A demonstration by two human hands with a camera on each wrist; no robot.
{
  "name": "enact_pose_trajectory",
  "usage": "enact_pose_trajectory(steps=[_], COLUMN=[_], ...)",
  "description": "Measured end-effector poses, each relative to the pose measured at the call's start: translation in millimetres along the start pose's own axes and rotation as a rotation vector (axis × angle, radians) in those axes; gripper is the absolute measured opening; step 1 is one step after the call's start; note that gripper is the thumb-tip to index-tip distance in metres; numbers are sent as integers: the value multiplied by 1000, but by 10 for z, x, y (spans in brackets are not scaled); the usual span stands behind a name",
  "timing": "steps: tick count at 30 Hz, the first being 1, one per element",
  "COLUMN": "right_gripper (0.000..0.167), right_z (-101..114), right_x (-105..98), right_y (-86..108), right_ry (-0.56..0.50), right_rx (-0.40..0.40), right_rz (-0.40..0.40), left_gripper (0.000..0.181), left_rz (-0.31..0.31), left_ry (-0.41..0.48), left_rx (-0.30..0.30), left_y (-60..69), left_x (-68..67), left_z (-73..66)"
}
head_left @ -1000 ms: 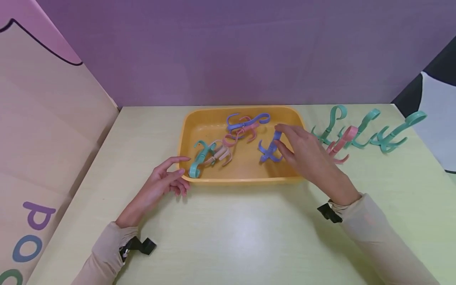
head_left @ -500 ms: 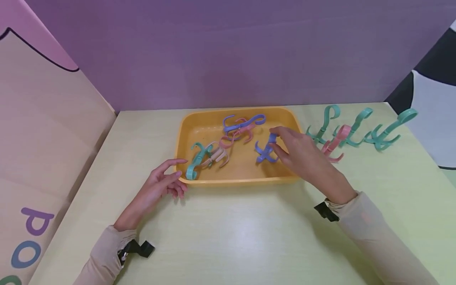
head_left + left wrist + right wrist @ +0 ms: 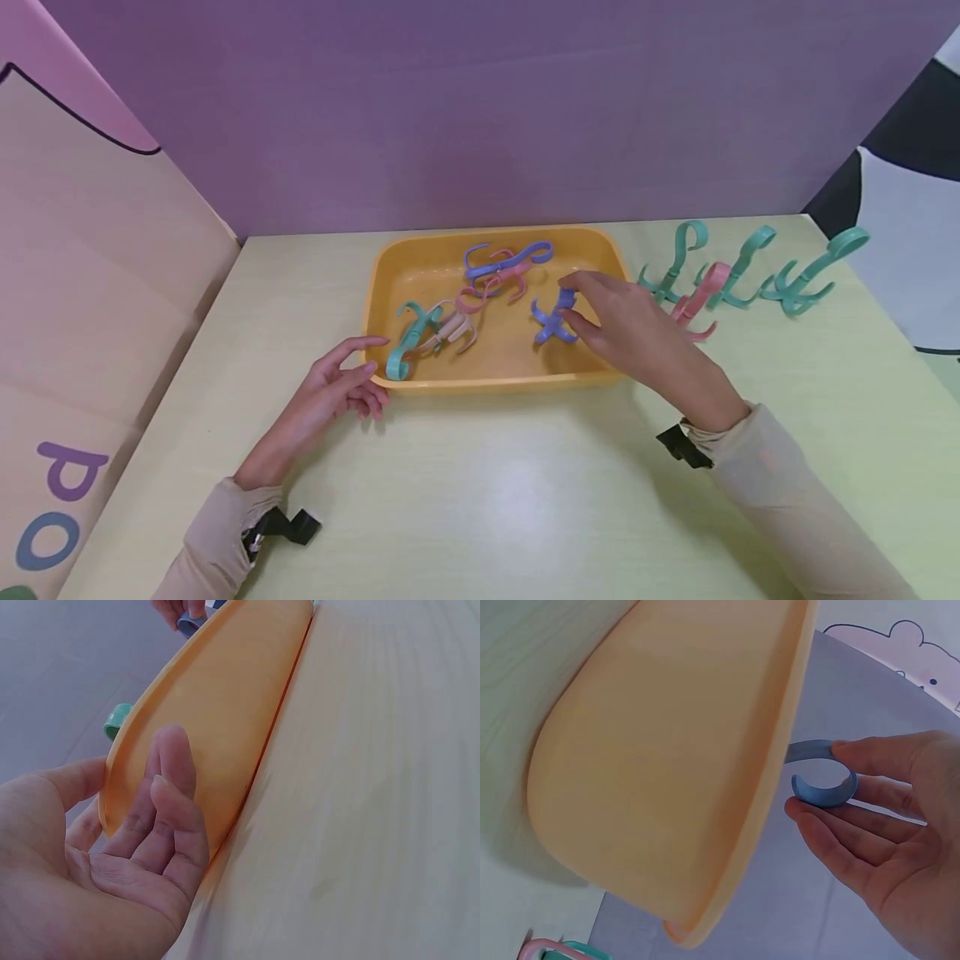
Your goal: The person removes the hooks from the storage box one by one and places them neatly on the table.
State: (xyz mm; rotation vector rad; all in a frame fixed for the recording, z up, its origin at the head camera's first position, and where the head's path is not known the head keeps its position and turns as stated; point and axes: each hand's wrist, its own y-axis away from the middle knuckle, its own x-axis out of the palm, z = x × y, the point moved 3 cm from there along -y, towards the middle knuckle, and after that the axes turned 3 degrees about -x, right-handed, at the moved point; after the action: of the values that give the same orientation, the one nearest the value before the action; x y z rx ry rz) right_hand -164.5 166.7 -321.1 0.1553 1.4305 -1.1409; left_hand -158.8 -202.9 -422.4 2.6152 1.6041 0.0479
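Observation:
In the head view my right hand [image 3: 637,325] pinches the curled top of a blue four-pronged hanging hook [image 3: 553,325], its prongs low inside the yellow tray [image 3: 495,384]. The right wrist view shows the thumb and fingers round that blue curl [image 3: 825,796]; the tray wall hides the prongs. At the tray's near left corner my left hand [image 3: 322,404] holds the rim, the other fingers against the outer wall [image 3: 217,712]. Beside it in the tray lie a green hook [image 3: 408,342] and a pale pink hook [image 3: 450,327]. Another blue hook [image 3: 510,263] lies across a pink hook [image 3: 495,283] at the back.
Right of the tray, several hooks stand on their prongs on the pale table [image 3: 480,492]: green hooks [image 3: 678,262] and a pink hook [image 3: 702,296]. A purple panel [image 3: 480,117] rises behind the table, and a printed panel [image 3: 97,275] stands left.
The blue hook in my right hand tilts slightly within the tray. The whole head view has shifted a little to the left. The left hand keeps its place at the tray corner.

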Motion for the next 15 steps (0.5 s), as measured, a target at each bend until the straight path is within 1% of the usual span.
enact_pose_trajectory(steps=[3, 6, 15], right_gripper=[33, 33, 34], right_z=[24, 50, 130], right_x=[-11, -42, -238], right_y=[-8, -14, -9], right_ry=[2, -6, -12], right_rx=[-20, -19, 57], right_rz=[-15, -24, -24], left_gripper=[43, 43, 44], left_rz=[2, 1, 0], left_ry=[3, 5, 4], left_rx=[3, 6, 4], left_y=[11, 15, 12], left_x=[-7, -5, 9], left_z=[1, 0, -5])
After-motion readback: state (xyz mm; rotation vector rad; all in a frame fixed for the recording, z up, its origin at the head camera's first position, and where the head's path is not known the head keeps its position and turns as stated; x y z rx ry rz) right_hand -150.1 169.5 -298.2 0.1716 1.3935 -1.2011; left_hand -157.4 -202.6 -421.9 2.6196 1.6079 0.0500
